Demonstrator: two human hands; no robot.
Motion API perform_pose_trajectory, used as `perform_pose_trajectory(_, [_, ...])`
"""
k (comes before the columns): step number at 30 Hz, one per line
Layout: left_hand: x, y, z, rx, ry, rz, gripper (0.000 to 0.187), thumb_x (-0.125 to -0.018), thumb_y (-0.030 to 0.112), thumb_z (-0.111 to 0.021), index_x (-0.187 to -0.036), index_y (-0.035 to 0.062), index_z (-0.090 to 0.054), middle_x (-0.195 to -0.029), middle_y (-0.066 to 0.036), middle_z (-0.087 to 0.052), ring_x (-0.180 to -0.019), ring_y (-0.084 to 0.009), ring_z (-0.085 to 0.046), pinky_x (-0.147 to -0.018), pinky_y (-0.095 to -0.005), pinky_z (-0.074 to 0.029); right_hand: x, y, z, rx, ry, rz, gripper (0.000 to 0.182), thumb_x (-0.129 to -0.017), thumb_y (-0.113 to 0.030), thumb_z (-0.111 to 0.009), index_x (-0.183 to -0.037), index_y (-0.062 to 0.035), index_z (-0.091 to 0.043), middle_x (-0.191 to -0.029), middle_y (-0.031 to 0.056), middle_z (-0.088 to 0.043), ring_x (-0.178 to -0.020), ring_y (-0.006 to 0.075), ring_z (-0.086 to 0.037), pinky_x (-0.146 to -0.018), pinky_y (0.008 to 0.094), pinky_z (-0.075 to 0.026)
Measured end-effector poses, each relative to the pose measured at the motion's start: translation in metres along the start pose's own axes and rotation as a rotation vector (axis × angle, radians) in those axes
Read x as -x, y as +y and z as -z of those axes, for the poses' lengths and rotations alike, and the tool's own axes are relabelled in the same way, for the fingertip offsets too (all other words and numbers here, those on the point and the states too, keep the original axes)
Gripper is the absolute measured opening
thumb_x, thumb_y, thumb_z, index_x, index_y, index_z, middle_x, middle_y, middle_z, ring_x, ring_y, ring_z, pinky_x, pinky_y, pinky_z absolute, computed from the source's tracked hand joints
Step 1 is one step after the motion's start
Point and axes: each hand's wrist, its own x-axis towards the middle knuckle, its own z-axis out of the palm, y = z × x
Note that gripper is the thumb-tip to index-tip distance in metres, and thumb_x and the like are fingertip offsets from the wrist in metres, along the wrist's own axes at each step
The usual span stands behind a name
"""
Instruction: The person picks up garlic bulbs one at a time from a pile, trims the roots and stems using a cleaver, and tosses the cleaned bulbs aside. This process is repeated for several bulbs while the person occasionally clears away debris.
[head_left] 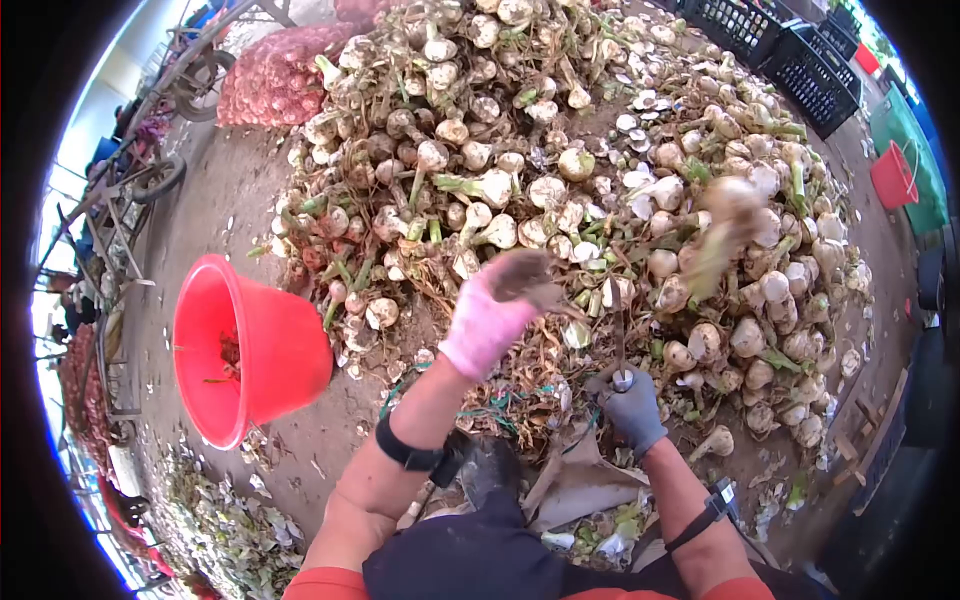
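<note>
My left hand, in a pink glove with brown-soiled fingers, is raised over the near edge of a large heap of garlic bulbs. Its fingers reach out to the right, slightly blurred, with no bulb seen in them. My right hand, in a grey glove, is closed round the handle of a knife whose blade points away from me. Up and to the right, a garlic bulb with its stalk is smeared by motion, apart from both hands, above more bulbs.
A red bucket lies tipped on the left, its mouth facing left. Filled red mesh sacks and a wheeled cart stand beyond. Black crates and another red bucket are at the far right. Trimmings litter the ground.
</note>
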Motion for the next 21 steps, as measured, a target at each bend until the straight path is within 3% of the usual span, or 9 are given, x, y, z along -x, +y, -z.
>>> perform_pose_trajectory(3, [-0.044, -0.065, 0.044, -1.196, 0.429, 0.067, 0.062, -0.072, 0.021, -0.080, -0.128, 0.0117, -0.053, -0.135, -0.014, -0.046, -0.119, -0.0314, -0.050, -0.101, -0.0391, -0.045, -0.001, -0.004, -0.001, -0.002, 0.007, 0.039, 0.007, -0.078, -0.003, -0.071, -0.079, -0.0031, -0.064, -0.072, 0.0019, -0.065, -0.068, 0.0077, -0.056, -0.064, 0.0262, -0.046])
perform_pose_trajectory(4, [-0.050, -0.068, 0.049, -1.348, 0.404, 0.186, 0.064, -0.072, 0.019, -0.080, -0.130, 0.0140, -0.050, -0.141, -0.012, -0.038, -0.119, -0.0324, -0.049, -0.098, -0.0406, -0.046, 0.000, -0.006, -0.002, -0.015, 0.009, 0.043, 0.007, -0.078, -0.003, -0.071, -0.079, -0.0034, -0.064, -0.072, 0.0018, -0.065, -0.068, 0.0077, -0.056, -0.064, 0.0260, -0.046])
perform_pose_trajectory(6, [-0.060, -0.103, 0.066, -1.504, 0.447, -0.053, 0.060, -0.073, 0.015, -0.078, -0.127, 0.0154, -0.052, -0.139, -0.011, -0.038, -0.117, -0.0329, -0.050, -0.095, -0.0415, -0.047, 0.002, 0.001, -0.004, -0.029, -0.004, 0.027, 0.008, -0.078, -0.002, -0.071, -0.079, -0.0036, -0.064, -0.073, 0.0020, -0.065, -0.069, 0.0078, -0.057, -0.064, 0.0257, -0.047])
perform_pose_trajectory(8, [-0.062, -0.104, 0.071, -1.450, 0.466, -0.062, 0.061, -0.071, 0.016, -0.080, -0.125, 0.0162, -0.053, -0.133, -0.012, -0.046, -0.112, -0.0304, -0.053, -0.095, -0.0396, -0.047, 0.003, 0.001, -0.007, -0.040, 0.012, 0.032, 0.008, -0.078, -0.001, -0.071, -0.080, -0.0034, -0.063, -0.074, 0.0020, -0.065, -0.069, 0.0078, -0.057, -0.064, 0.0255, -0.047])
perform_pose_trajectory(10, [-0.055, -0.090, 0.070, -0.858, 0.404, 0.127, 0.061, -0.068, 0.018, -0.083, -0.122, 0.0118, -0.054, -0.123, -0.010, -0.056, -0.104, -0.0267, -0.058, -0.093, -0.0370, -0.048, 0.004, -0.006, -0.004, -0.013, -0.010, 0.026, 0.008, -0.078, -0.001, -0.071, -0.081, -0.0032, -0.064, -0.074, 0.0017, -0.065, -0.070, 0.0080, -0.057, -0.065, 0.0257, -0.047])
perform_pose_trajectory(11, [-0.040, -0.084, 0.060, -0.626, 0.464, 0.050, 0.055, -0.073, 0.024, -0.082, -0.119, 0.0105, -0.057, -0.108, -0.010, -0.065, -0.094, -0.0282, -0.061, -0.090, -0.0384, -0.049, 0.005, -0.011, -0.003, -0.036, -0.017, 0.025, 0.008, -0.078, -0.002, -0.071, -0.081, -0.0032, -0.063, -0.073, 0.0016, -0.065, -0.069, 0.0081, -0.057, -0.065, 0.0256, -0.047])
perform_pose_trajectory(12, [-0.032, -0.088, 0.056, -0.131, 0.416, 0.073, 0.054, -0.076, 0.034, -0.080, -0.116, 0.0055, -0.057, -0.107, -0.006, -0.064, -0.092, -0.0202, -0.062, -0.081, -0.0294, -0.052, 0.006, -0.014, -0.002, -0.058, -0.024, 0.019, 0.009, -0.078, -0.002, -0.071, -0.081, -0.0032, -0.063, -0.073, 0.0015, -0.064, -0.069, 0.0082, -0.057, -0.065, 0.0255, -0.047])
perform_pose_trajectory(14, [-0.004, -0.081, 0.052, 0.480, 0.099, 0.231, 0.052, -0.086, 0.046, -0.068, -0.118, 0.0070, -0.057, -0.103, -0.008, -0.065, -0.090, -0.0182, -0.062, -0.075, -0.0267, -0.053, 0.006, -0.014, 0.000, -0.054, -0.027, 0.002, 0.009, -0.078, -0.002, -0.072, -0.080, -0.0030, -0.063, -0.073, 0.0017, -0.064, -0.069, 0.0082, -0.056, -0.065, 0.0255, -0.046])
perform_pose_trajectory(21, [0.039, -0.050, 0.039, 0.866, 0.032, 0.301, 0.057, -0.089, 0.056, -0.057, -0.118, 0.0066, -0.056, -0.103, -0.012, -0.065, -0.081, -0.0179, -0.062, -0.062, -0.0250, -0.051, 0.009, -0.020, -0.006, -0.001, -0.073, 0.000, 0.009, -0.076, 0.000, -0.071, -0.081, -0.0030, -0.063, -0.076, 0.0026, -0.066, -0.074, 0.0087, -0.060, -0.067, 0.0254, -0.049])
